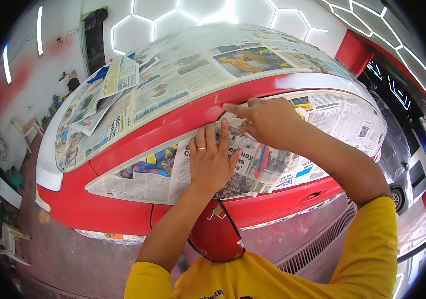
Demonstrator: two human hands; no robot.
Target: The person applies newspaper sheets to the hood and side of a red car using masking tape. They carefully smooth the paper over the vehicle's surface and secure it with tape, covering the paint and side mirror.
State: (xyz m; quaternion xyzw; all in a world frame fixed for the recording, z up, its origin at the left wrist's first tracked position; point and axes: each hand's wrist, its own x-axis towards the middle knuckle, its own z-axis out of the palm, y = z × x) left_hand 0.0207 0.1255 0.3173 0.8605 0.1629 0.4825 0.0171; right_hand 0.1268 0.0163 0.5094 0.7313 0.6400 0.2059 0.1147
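My left hand (210, 158), a ring on one finger, lies flat with fingers spread on the newspaper (148, 187) that covers the side windows of a red car. Its fingertips reach the upper edge of that paper, just under the red roof rail (173, 117). Beside them, my right hand (265, 119) is partly curled at the same edge, its index finger stretched out toward the rail. A pale strip (232, 116) shows below that finger; how the hand grips it is hidden. Below my left hand, the red side mirror (218, 231) sticks out toward me.
More newspaper (183, 74) covers the windscreen and roof, with loose sheets (115, 82) at the left. A floor grate (317, 239) runs at lower right. A plastic-covered vehicle (395, 154) stands at the right, and a white chair (13, 241) at the far left.
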